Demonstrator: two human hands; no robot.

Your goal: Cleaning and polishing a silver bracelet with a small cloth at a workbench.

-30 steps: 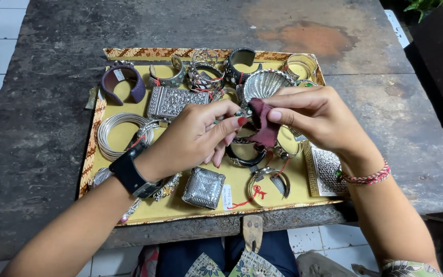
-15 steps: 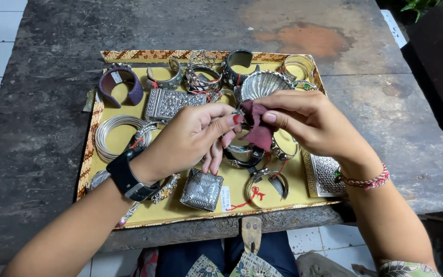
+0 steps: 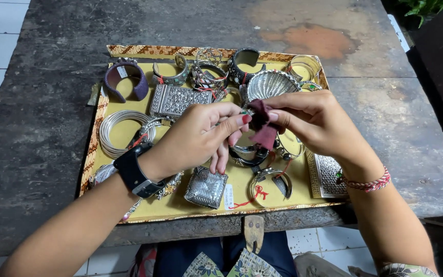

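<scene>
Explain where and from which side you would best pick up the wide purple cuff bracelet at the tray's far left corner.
Grip the wide purple cuff bracelet across its broad band, coming from above. It lies with its ring open upward and clear of its neighbours, so fingers could probably slip inside and outside the wall.

tray point(image 3: 129, 215) on the table point(image 3: 37, 128), shell dish point(image 3: 270, 82) behind both hands, square box point(image 3: 206, 187) before them

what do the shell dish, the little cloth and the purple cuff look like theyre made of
Shell dish: likely silver or silver-plated metal, shiny, with ribbed fluting that catches light.
Cloth, pinched by the right hand: soft matte maroon fabric, limp and folded.
Purple cuff: matte purple outside, maybe leather or fabric; too small to tell.
</scene>
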